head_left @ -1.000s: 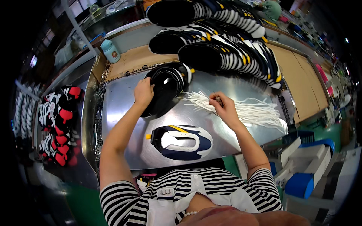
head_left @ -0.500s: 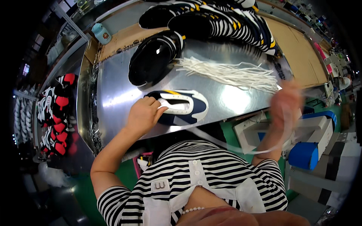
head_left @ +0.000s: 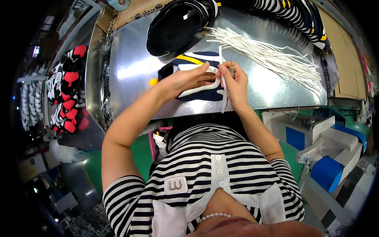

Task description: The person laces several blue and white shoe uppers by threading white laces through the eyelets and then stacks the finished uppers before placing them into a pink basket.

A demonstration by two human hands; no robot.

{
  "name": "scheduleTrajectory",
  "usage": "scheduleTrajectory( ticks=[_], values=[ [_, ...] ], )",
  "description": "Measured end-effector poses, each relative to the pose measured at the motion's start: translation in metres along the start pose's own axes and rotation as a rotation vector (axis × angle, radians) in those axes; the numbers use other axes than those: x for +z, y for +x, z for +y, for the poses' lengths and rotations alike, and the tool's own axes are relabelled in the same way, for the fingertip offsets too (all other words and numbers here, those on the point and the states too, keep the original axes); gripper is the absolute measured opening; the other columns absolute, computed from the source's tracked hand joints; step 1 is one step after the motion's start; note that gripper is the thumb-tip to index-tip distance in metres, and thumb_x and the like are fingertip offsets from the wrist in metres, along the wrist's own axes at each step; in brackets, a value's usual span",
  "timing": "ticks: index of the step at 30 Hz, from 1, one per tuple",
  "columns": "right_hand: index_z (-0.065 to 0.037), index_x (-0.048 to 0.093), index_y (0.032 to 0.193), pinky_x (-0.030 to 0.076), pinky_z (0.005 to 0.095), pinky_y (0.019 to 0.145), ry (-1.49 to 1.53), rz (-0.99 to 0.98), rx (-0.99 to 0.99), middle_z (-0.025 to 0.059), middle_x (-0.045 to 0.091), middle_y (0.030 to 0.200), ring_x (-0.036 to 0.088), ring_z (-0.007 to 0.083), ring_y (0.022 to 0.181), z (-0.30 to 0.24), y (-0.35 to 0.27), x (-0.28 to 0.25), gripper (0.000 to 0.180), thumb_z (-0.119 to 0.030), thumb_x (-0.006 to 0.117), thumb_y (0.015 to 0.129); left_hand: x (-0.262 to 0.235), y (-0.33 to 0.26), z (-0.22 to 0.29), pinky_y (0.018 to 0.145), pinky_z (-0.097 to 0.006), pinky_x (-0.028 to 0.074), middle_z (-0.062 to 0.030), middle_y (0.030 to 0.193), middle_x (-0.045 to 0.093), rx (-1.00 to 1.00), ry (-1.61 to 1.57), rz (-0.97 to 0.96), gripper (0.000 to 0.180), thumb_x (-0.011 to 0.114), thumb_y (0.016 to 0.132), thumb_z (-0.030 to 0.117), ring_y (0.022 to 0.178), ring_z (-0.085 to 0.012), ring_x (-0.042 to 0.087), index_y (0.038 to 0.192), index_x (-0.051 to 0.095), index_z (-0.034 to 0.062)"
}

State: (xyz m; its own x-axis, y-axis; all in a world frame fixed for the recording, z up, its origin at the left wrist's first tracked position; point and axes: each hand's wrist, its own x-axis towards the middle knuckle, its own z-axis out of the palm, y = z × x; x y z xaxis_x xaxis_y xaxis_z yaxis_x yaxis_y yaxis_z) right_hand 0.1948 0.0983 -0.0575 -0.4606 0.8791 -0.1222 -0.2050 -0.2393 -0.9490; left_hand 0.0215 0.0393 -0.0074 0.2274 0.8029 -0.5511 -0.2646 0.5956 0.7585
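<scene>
A navy, white and yellow shoe upper (head_left: 203, 94) lies on the metal tabletop in front of me. My left hand (head_left: 187, 81) grips it, fingers inside the lacing opening and thumb on the top edge. At the toe end of that opening, my right hand (head_left: 235, 85) pinches a flat white shoelace (head_left: 225, 100). The lace runs across the upper, one part reaching beyond my fingers and another hanging toward me. A small greyish piece shows by the right fingertips; I cannot make out what it is. Right beyond lies a bundle of white shoelaces (head_left: 272, 55).
Nested black-lined shoe uppers (head_left: 169, 35) stand at the table's back left, and a striped row of uppers (head_left: 304, 19) at the far right beside cardboard (head_left: 345, 59). Red-and-black shoe parts (head_left: 70, 93) are stacked left. A grey-and-blue machine (head_left: 335, 158) stands at right.
My right hand has come in from the right with the shoelace to the shoe upper. My left hand has shifted from the tongue end into the opening. The view has shifted too.
</scene>
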Motion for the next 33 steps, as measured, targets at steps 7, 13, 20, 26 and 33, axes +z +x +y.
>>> scheduleTrajectory(
  ticks=[7, 13, 20, 26, 33],
  values=[
    [-0.004, 0.06, 0.099, 0.039, 0.0163, 0.055, 0.072, -0.114, 0.044, 0.0036, 0.064, 0.082, 0.056, 0.006, 0.065, -0.02, -0.014, 0.0, 0.013, -0.016, 0.059, 0.098, 0.017, 0.003, -0.011, 0.104, -0.032, 0.041, -0.0124, 0.12, 0.064, 0.25, -0.159, 0.292, 0.059, 0.053, 0.099, 0.047, 0.114, -0.0198, 0.058, 0.126, 0.058, -0.0048],
    [-0.004, 0.06, 0.098, 0.037, 0.0158, 0.056, 0.001, -0.183, 0.046, 0.0074, 0.068, 0.084, 0.057, 0.0055, 0.071, -0.019, -0.021, 0.006, 0.009, -0.012, 0.057, 0.096, 0.015, 0.004, -0.015, 0.104, -0.032, 0.041, -0.01, 0.115, 0.061, 0.367, -0.289, 0.077, 0.045, 0.05, 0.102, 0.039, 0.11, -0.0181, 0.056, 0.12, 0.058, -0.0019],
    [-0.002, 0.058, 0.096, 0.041, 0.0187, 0.06, -0.054, -0.195, 0.084, 0.0071, 0.067, 0.083, 0.056, 0.0067, 0.07, -0.026, -0.024, 0.005, 0.009, -0.011, 0.055, 0.097, 0.02, -0.002, -0.022, 0.106, -0.035, 0.04, -0.0148, 0.117, 0.064, 0.427, -0.232, 0.224, 0.045, 0.051, 0.101, 0.035, 0.113, -0.0216, 0.058, 0.12, 0.058, -0.0049],
    [-0.001, 0.059, 0.098, 0.046, 0.0208, 0.068, -0.327, -0.228, 0.02, 0.005, 0.068, 0.085, 0.057, 0.0074, 0.072, -0.033, -0.03, 0.008, 0.008, -0.006, 0.053, 0.097, 0.029, -0.012, -0.024, 0.073, -0.023, 0.049, -0.0013, 0.097, 0.069, 0.481, -0.091, 0.437, 0.021, 0.069, 0.092, 0.018, 0.085, -0.007, 0.062, 0.104, 0.07, 0.0014],
    [0.004, 0.055, 0.114, 0.052, 0.0226, 0.073, -0.584, -0.119, -0.259, 0.0113, 0.071, 0.094, 0.065, 0.0116, 0.083, -0.053, -0.04, 0.01, 0.019, -0.005, 0.056, 0.097, 0.03, -0.012, -0.03, 0.076, -0.023, 0.051, -0.0024, 0.1, 0.07, 0.586, -0.062, 0.497, 0.02, 0.07, 0.09, 0.013, 0.088, -0.0084, 0.064, 0.104, 0.069, -0.0004]
  ],
)
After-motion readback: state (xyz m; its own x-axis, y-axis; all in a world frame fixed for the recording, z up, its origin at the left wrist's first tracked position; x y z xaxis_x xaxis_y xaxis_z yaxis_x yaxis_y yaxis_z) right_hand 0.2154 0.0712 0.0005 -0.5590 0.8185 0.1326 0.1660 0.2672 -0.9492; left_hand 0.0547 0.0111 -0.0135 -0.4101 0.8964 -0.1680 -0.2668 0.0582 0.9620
